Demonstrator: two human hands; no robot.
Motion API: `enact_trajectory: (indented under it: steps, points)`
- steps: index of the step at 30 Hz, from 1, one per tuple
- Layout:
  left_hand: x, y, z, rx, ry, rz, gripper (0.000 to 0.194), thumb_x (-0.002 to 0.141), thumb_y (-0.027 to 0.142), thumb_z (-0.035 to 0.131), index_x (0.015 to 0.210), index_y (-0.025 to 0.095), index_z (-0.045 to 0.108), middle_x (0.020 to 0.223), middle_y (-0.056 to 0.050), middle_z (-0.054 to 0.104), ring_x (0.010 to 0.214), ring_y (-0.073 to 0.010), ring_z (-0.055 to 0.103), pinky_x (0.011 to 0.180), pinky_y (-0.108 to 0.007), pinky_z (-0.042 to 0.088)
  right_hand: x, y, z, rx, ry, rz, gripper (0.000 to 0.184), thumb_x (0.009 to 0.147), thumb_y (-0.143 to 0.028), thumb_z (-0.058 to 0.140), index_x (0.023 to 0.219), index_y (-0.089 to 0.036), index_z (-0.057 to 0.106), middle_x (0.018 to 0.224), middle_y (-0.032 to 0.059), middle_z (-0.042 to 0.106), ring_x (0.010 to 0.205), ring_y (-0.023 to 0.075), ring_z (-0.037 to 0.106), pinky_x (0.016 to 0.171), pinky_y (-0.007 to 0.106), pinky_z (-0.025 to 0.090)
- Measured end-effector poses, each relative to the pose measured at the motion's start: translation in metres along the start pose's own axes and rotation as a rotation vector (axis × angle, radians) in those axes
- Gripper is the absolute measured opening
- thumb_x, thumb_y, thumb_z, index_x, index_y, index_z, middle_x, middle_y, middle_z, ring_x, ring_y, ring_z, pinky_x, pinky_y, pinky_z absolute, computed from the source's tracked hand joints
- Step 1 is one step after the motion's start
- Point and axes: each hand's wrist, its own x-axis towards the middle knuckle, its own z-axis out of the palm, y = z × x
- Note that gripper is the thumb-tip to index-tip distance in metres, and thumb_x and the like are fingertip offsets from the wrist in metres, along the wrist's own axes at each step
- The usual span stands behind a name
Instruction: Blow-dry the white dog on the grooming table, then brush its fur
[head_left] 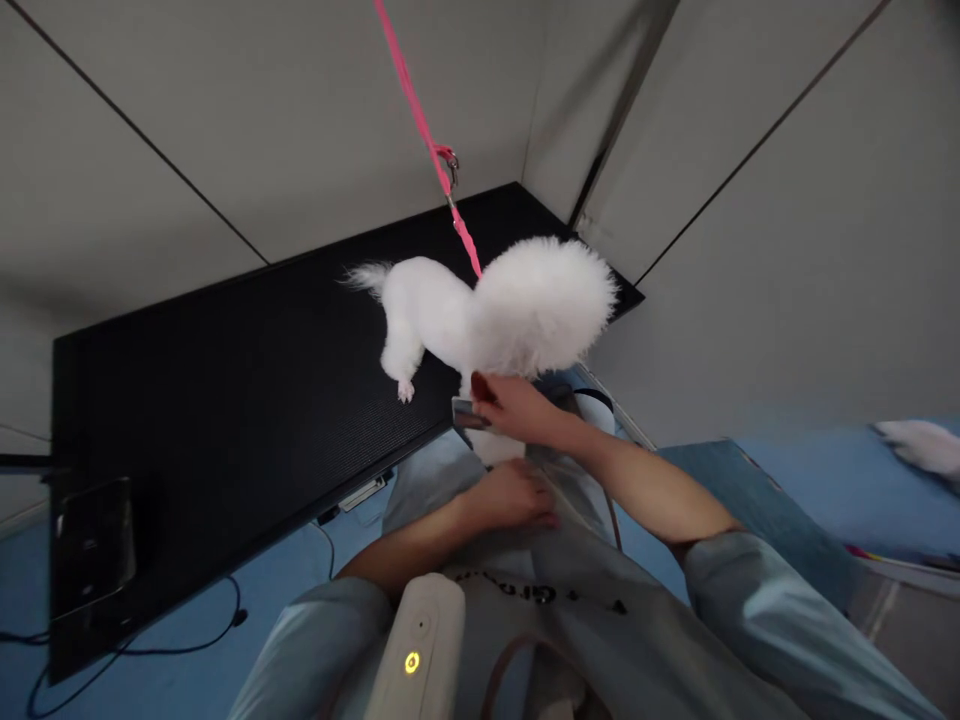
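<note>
A white fluffy dog point(442, 310) stands on a black table point(247, 400), its big round head point(547, 300) toward the right. My right hand point(517, 408) is closed on a flat silvery tool point(469, 412) just below the head; its exact kind is hard to make out. The tool lies against the dog's front leg point(495, 447), which reaches past the table edge toward me. My left hand point(511, 494) is curled at the lower end of that leg and appears to hold its paw, which the fingers hide.
A pink leash point(412, 95) with a metal clip runs up from the dog's neck. At the table's left end lies a dark phone-like slab point(96, 545). Cables point(225, 625) hang below the table edge. Grey walls point(787, 200) stand behind. Another white furry shape point(922, 445) is at far right.
</note>
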Motion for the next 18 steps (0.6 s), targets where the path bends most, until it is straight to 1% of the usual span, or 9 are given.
enact_trajectory:
  steps: [1,4,5,7,9,10,12,15,18]
  points:
    - [-0.001,-0.001,0.002,0.008,-0.003,0.002,0.036,0.093,0.046,0.059,0.065,0.023,0.063,0.061,-0.002,0.065,0.057,-0.0186,0.060,0.054,-0.037,0.041,0.000,-0.001,-0.002,-0.007,0.041,0.022,0.002,0.083,-0.022,0.065,0.082,-0.020,0.064,0.071,0.0019,0.065,0.073,0.0179,0.060,0.073,0.029,0.045]
    - [-0.005,-0.003,0.009,0.035,-0.014,-0.005,0.039,0.093,0.048,0.058,0.064,0.022,0.064,0.058,-0.003,0.064,0.056,-0.0189,0.060,0.052,-0.037,0.040,-0.007,-0.001,-0.010,0.022,0.285,0.010,0.009,0.088,-0.024,0.060,0.094,-0.021,0.064,0.086,0.0051,0.069,0.086,0.0210,0.063,0.083,0.033,0.047]
    - [-0.006,-0.003,0.011,0.033,-0.022,-0.002,0.039,0.093,0.048,0.057,0.065,0.022,0.064,0.058,-0.003,0.064,0.056,-0.0190,0.060,0.052,-0.037,0.039,-0.010,-0.001,-0.012,0.043,0.295,-0.011,0.010,0.088,-0.025,0.059,0.096,-0.021,0.064,0.090,0.0056,0.069,0.089,0.0214,0.063,0.085,0.034,0.048]
    - [-0.008,-0.004,0.012,0.014,-0.037,0.007,0.039,0.093,0.049,0.057,0.065,0.023,0.065,0.060,-0.003,0.065,0.056,-0.0189,0.059,0.052,-0.037,0.039,-0.019,0.004,-0.011,0.079,0.207,0.001,0.006,0.086,-0.024,0.060,0.090,-0.020,0.063,0.086,0.0053,0.069,0.084,0.0208,0.064,0.082,0.034,0.049]
    - [-0.009,-0.004,0.010,0.001,-0.052,0.024,0.039,0.094,0.049,0.056,0.066,0.024,0.065,0.060,-0.003,0.065,0.057,-0.0185,0.058,0.054,-0.036,0.039,-0.031,0.013,-0.005,0.100,0.134,0.087,0.007,0.085,-0.023,0.060,0.079,-0.020,0.061,0.075,0.0042,0.067,0.075,0.0195,0.063,0.076,0.033,0.049]
    - [-0.008,-0.004,0.008,-0.001,-0.051,0.036,0.039,0.095,0.049,0.054,0.067,0.024,0.065,0.060,-0.003,0.064,0.057,-0.0183,0.057,0.055,-0.036,0.039,-0.038,0.020,-0.001,0.120,0.158,0.133,0.009,0.086,-0.024,0.059,0.078,-0.020,0.060,0.072,0.0040,0.066,0.073,0.0193,0.062,0.075,0.033,0.050]
    - [-0.008,-0.004,0.005,-0.009,-0.021,0.058,0.044,0.097,0.052,0.051,0.066,0.024,0.064,0.058,-0.003,0.061,0.057,-0.0179,0.055,0.056,-0.035,0.039,-0.054,0.038,0.008,0.216,0.298,0.197,0.009,0.088,-0.030,0.058,0.085,-0.021,0.060,0.076,0.0045,0.067,0.074,0.0194,0.064,0.073,0.033,0.051]
    - [-0.011,-0.002,0.003,-0.022,0.058,0.069,0.052,0.097,0.058,0.047,0.062,0.022,0.060,0.054,-0.002,0.056,0.055,-0.0163,0.049,0.056,-0.033,0.036,-0.080,0.070,0.021,0.421,0.520,0.265,0.024,0.086,-0.040,0.061,0.101,-0.022,0.058,0.098,0.0077,0.069,0.081,0.0193,0.067,0.074,0.033,0.054]
    - [-0.015,0.000,0.003,-0.018,0.128,0.075,0.054,0.098,0.059,0.045,0.063,0.020,0.057,0.054,0.000,0.052,0.057,-0.0143,0.046,0.058,-0.030,0.033,-0.095,0.097,0.028,0.483,0.701,0.408,0.033,0.082,-0.047,0.063,0.100,-0.021,0.057,0.108,0.0107,0.069,0.085,0.0202,0.067,0.076,0.035,0.055]
